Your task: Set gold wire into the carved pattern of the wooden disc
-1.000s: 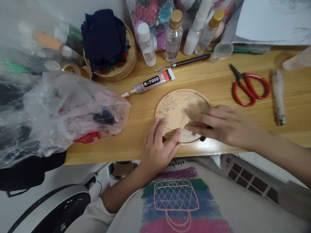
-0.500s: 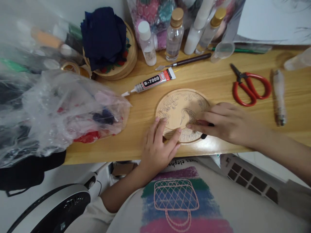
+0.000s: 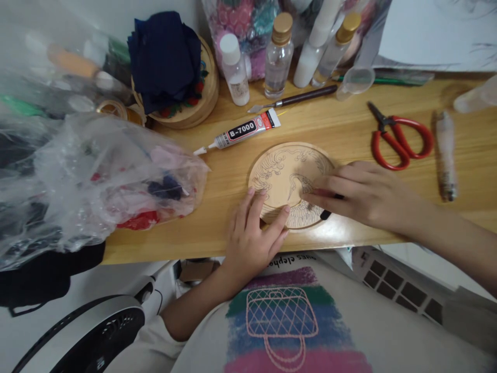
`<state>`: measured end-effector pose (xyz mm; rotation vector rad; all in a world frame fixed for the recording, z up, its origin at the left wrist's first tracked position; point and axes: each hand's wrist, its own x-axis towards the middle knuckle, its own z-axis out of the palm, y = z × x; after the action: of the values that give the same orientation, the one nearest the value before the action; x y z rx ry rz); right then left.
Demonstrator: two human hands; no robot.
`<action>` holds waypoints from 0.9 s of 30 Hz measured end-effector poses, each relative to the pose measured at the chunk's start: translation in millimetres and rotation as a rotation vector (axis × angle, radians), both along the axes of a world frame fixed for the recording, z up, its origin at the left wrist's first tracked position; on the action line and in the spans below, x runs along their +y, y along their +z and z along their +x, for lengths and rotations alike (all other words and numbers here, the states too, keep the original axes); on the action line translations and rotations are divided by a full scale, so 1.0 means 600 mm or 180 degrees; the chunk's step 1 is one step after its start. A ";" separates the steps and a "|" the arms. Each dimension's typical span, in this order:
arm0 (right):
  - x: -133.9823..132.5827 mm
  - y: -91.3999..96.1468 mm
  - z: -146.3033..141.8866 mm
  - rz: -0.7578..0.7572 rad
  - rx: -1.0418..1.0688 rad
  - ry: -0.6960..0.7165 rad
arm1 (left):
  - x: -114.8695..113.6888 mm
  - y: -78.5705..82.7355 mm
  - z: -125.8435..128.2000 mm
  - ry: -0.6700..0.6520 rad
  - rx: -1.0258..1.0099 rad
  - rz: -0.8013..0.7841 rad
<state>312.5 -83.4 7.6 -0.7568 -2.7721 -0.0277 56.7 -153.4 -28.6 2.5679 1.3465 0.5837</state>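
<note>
A round wooden board (image 3: 277, 181) lies on the table, printed with fine lines of a long-necked bird, clouds and feathers. My left hand (image 3: 254, 230) rests at its lower left, fingers spread, with fingertips on the rim and the thumb on the surface. Over the right part of the board, my right hand (image 3: 355, 194) is closed with its fingers pinched together. From under its fingers pokes the black end of a slim tool (image 3: 326, 214); the rest of it is covered, so its kind is unclear. The fingertips are at the bird's body.
Behind the board lie a B-7000 glue tube (image 3: 244, 130) and a dark-handled craft knife (image 3: 298, 98). Red-handled snips (image 3: 402, 137) and a whitish pen-like tool (image 3: 447, 155) are at right. Small bottles (image 3: 278, 57) line the back. Plastic bags (image 3: 116, 176) and navy cloth pieces (image 3: 165, 59) occupy the left.
My right hand's fingertips have shifted very slightly to the right and up over the board. The left hand and the board stay in place.
</note>
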 end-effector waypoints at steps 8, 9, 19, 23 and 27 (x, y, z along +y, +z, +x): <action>0.003 0.004 -0.014 0.0135 0.0112 0.0078 | 0.000 0.002 0.000 0.0004 0.0032 -0.0042; 0.003 0.003 -0.014 0.0149 0.0094 0.0112 | 0.000 0.002 0.000 0.0007 0.0034 -0.0039; -0.011 -0.015 -0.004 0.0220 0.0105 0.0126 | 0.000 -0.001 -0.002 -0.0002 0.0006 -0.0008; -0.019 -0.026 -0.001 0.0264 0.0159 0.0122 | 0.000 -0.002 -0.002 0.0005 0.0008 -0.0008; -0.020 -0.033 0.005 0.0366 0.0145 0.0094 | -0.001 -0.002 0.000 0.0017 0.0006 -0.0016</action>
<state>315.3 -95.7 -12.0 -0.6788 -2.7114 -0.1605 56.4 -154.1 -29.6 2.5623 1.3542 0.5782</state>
